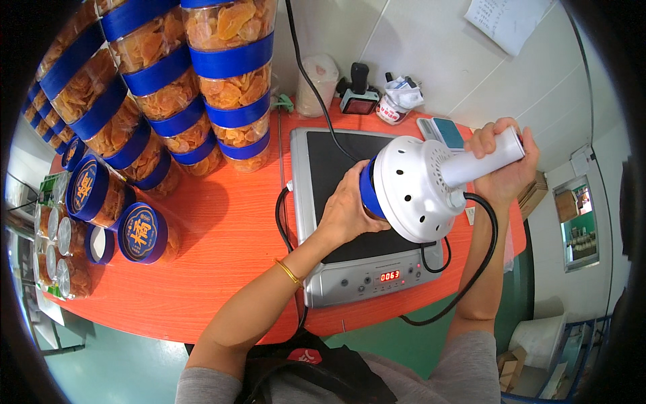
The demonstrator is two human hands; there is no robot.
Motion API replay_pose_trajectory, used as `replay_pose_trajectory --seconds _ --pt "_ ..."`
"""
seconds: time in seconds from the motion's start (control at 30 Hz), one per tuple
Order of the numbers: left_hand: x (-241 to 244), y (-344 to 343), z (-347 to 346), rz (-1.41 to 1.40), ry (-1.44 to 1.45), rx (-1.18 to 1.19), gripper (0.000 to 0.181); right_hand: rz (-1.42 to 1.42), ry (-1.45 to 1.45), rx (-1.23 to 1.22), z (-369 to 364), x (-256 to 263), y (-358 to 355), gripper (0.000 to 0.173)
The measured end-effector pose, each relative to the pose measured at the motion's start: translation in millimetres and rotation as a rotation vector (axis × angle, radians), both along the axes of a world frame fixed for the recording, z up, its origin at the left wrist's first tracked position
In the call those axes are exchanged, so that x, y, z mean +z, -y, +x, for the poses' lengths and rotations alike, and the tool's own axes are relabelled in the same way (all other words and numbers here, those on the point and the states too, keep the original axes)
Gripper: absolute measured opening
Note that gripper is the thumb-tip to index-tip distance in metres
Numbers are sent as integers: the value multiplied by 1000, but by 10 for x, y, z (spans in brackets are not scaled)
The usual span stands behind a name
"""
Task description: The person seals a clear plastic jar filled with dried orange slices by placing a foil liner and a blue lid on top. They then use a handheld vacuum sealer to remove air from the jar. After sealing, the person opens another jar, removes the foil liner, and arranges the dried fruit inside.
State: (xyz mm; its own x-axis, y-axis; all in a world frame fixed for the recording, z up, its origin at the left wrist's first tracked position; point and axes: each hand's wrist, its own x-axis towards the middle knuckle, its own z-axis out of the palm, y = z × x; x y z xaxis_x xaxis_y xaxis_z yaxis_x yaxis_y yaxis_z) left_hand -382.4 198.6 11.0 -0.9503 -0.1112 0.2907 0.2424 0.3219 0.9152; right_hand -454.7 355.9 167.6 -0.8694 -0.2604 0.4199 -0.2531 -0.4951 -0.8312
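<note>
My right hand (504,166) is wrapped around the white handle of a handheld induction sealing head (416,187). The head's round, vented underside end sits over a jar with a blue lid (370,189). Around the near side of that jar curls my left hand (348,207), gripping it below the head. Most of the jar is hidden behind the head and my fingers. Beneath both hands lies the grey sealer unit (323,288), with a black top (333,242) and lit red digits on its front panel. A black cable (489,262) runs from the head.
Tall stacks of blue-lidded jars of dried orange fruit (234,86) stand at the back left of the red table (242,222). Nearer are single jars (146,232) and a pack of small clear-lidded tubs (70,235). A paper roll (317,83), handheld printer (359,91) and small scale (446,132) line the wall.
</note>
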Motion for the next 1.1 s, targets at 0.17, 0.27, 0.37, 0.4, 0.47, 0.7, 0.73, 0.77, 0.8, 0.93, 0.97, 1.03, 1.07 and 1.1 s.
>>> replay_pose_trajectory --seconds 0.17,0.27,0.37,0.4,0.47,0.7,0.73,0.77,0.8,0.93,0.97,1.03,1.07,1.1 --pt "-1 24 -10 -9 -5 -21 102 -2 65 92 -225 24 52 35" --pt "2 23 -21 -27 -34 -18 102 29 87 204 -480 39 149 35" --pt "7 29 -18 45 53 -49 100 78 53 249 -609 56 358 37" --pt "0 20 -12 47 50 -45 99 81 99 269 -640 72 401 35" --pt "-5 2 -8 51 44 -41 99 108 81 277 -677 84 445 33" --pt "-19 2 -1 -4 30 -17 100 116 76 280 -670 68 475 34" --pt "-21 4 -1 -4 27 -15 101 131 64 268 -661 68 476 35" --pt "-23 4 1 -5 25 -13 101 146 51 255 -651 69 476 35" --pt "-18 3 -4 -1 32 -16 101 160 37 242 -646 71 473 36" --pt "-37 -2 -12 -10 21 -12 102 120 63 269 -685 65 470 41" --pt "-45 -2 -13 -19 7 -7 102 116 58 271 -686 61 476 40" --pt "-25 1 -17 -7 46 -21 103 113 56 280 -691 62 476 40" --pt "-15 2 -19 -1 65 -28 103 112 59 286 -695 67 468 39" --pt "-15 3 -19 4 62 -31 103 111 63 292 -697 65 463 39"
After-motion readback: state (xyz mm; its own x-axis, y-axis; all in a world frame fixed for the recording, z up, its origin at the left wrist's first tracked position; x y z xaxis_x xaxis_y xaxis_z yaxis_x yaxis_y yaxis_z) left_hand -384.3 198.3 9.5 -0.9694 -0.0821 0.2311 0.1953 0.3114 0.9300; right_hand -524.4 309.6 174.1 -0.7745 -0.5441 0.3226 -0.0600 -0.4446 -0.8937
